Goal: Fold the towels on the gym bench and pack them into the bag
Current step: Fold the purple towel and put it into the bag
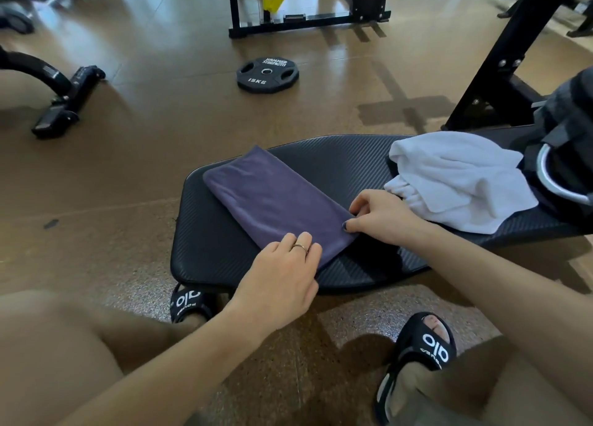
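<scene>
A folded purple towel (276, 201) lies flat on the black padded surface (205, 242), running from its far left toward the near edge. The left hand (282, 281) rests on the towel's near end with fingers straight, pressing it down. The right hand (382, 215) pinches the near right corner between thumb and fingers. A crumpled white towel (455, 182) sits to the right, touching the dark bag (568, 143) at the far right. Both towels look soft, light and limp; they would likely sag unless held by corners or folded edges.
</scene>
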The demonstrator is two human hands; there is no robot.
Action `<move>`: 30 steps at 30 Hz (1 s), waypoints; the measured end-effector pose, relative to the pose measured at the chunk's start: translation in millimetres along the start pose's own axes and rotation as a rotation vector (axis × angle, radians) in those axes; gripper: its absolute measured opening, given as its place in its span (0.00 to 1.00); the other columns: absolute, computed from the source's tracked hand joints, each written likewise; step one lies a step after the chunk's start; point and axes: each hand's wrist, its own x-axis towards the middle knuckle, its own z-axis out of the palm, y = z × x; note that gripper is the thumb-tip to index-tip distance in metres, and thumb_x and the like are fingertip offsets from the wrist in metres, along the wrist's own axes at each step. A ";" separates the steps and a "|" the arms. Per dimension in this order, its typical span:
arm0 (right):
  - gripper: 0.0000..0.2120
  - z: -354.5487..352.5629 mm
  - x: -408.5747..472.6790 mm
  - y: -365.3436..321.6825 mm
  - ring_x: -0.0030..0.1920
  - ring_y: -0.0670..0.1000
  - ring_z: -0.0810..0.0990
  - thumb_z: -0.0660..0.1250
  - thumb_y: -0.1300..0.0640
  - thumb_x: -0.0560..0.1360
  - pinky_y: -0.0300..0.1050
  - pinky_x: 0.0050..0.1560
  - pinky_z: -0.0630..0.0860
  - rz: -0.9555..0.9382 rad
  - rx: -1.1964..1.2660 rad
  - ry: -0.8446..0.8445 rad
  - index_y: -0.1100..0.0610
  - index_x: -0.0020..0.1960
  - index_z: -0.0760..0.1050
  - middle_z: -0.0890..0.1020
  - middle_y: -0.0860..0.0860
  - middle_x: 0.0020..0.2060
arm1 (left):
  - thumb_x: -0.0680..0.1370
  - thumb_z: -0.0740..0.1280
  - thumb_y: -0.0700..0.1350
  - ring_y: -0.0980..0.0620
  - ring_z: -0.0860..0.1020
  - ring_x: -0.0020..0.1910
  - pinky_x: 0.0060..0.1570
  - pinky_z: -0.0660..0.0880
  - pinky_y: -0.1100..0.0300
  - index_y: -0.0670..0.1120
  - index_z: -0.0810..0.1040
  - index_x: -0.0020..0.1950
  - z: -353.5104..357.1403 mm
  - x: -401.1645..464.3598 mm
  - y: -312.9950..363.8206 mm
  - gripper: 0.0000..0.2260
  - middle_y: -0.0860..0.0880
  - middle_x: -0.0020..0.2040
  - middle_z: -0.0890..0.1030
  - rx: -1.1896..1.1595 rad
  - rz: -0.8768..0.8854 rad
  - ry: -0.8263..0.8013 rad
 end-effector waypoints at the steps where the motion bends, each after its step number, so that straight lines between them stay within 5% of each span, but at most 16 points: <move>1: 0.13 1.8 -3.2 -0.7 0.45 0.49 0.81 0.77 0.51 0.67 0.48 0.47 0.79 -0.002 -0.010 -0.018 0.52 0.47 0.76 0.83 0.48 0.41 | 0.76 0.62 0.47 0.49 0.70 0.40 0.37 0.70 0.54 0.48 0.69 0.48 -1.7 -5.0 -2.5 0.05 0.47 0.46 0.73 0.014 0.036 -0.024; 6: 0.18 10.5 -25.1 -4.1 0.44 0.51 0.81 0.75 0.47 0.68 0.52 0.47 0.79 -0.044 -0.132 -0.163 0.52 0.50 0.71 0.83 0.49 0.42 | 0.74 0.62 0.48 0.45 0.73 0.45 0.43 0.75 0.50 0.46 0.69 0.51 -4.9 -38.4 -23.4 0.09 0.45 0.51 0.74 0.014 0.144 -0.112; 8: 0.17 13.8 -31.4 -4.0 0.46 0.52 0.81 0.71 0.46 0.73 0.52 0.48 0.78 -0.177 -0.230 -0.065 0.53 0.54 0.70 0.82 0.48 0.43 | 0.76 0.63 0.50 0.43 0.76 0.56 0.55 0.76 0.50 0.44 0.74 0.57 -3.5 -49.5 -27.8 0.14 0.43 0.60 0.76 -0.033 0.124 -0.095; 10: 0.21 18.8 -35.0 -6.2 0.53 0.53 0.79 0.68 0.45 0.75 0.51 0.53 0.76 -0.437 -0.296 0.102 0.53 0.64 0.70 0.79 0.49 0.52 | 0.81 0.60 0.59 0.42 0.69 0.73 0.72 0.68 0.48 0.42 0.73 0.72 -5.7 -52.7 -29.8 0.27 0.41 0.74 0.71 -0.097 0.044 -0.092; 12: 0.30 26.3 -34.6 -9.6 0.68 0.54 0.73 0.63 0.41 0.77 0.51 0.67 0.71 -0.684 -0.359 0.101 0.51 0.75 0.66 0.74 0.51 0.68 | 0.82 0.50 0.66 0.47 0.54 0.82 0.80 0.52 0.51 0.47 0.60 0.82 -6.6 -44.2 -35.2 0.34 0.45 0.82 0.57 -0.163 -0.049 -0.124; 14: 0.37 38.4 -34.7 -12.4 0.80 0.52 0.55 0.55 0.34 0.78 0.51 0.79 0.55 -0.775 -0.536 -0.015 0.51 0.82 0.55 0.58 0.51 0.80 | 0.82 0.41 0.66 0.51 0.43 0.83 0.80 0.40 0.54 0.51 0.49 0.84 0.0 -25.5 -48.4 0.33 0.48 0.84 0.47 -0.178 -0.171 -0.160; 17: 0.43 55.7 -35.6 -10.6 0.81 0.49 0.38 0.49 0.28 0.78 0.52 0.81 0.43 -0.765 -0.718 -0.123 0.52 0.83 0.43 0.43 0.50 0.82 | 0.83 0.39 0.64 0.49 0.41 0.82 0.80 0.39 0.52 0.51 0.42 0.84 18.6 -1.1 -71.3 0.32 0.47 0.84 0.42 -0.147 -0.376 -0.215; 23: 0.51 53.8 -32.9 -9.2 0.80 0.49 0.35 0.50 0.22 0.73 0.51 0.81 0.39 -0.768 -0.727 -0.167 0.52 0.83 0.40 0.40 0.50 0.81 | 0.83 0.43 0.65 0.48 0.38 0.82 0.80 0.39 0.51 0.52 0.37 0.83 32.7 0.0 -78.7 0.33 0.47 0.83 0.37 -0.171 -0.409 -0.307; 27: 0.53 52.7 -28.0 -3.5 0.81 0.51 0.38 0.61 0.29 0.71 0.49 0.80 0.37 -0.833 -0.790 -0.158 0.53 0.83 0.39 0.41 0.51 0.81 | 0.82 0.44 0.66 0.48 0.38 0.82 0.80 0.40 0.49 0.51 0.39 0.83 30.9 2.4 -101.2 0.34 0.45 0.83 0.39 -0.139 -0.465 -0.232; 30: 0.53 52.9 -26.2 -1.8 0.81 0.51 0.40 0.64 0.30 0.70 0.48 0.79 0.38 -0.840 -0.774 -0.160 0.52 0.83 0.40 0.43 0.51 0.82 | 0.82 0.42 0.67 0.49 0.38 0.82 0.80 0.39 0.50 0.53 0.38 0.83 34.8 0.0 -111.6 0.34 0.48 0.83 0.37 -0.184 -0.481 -0.344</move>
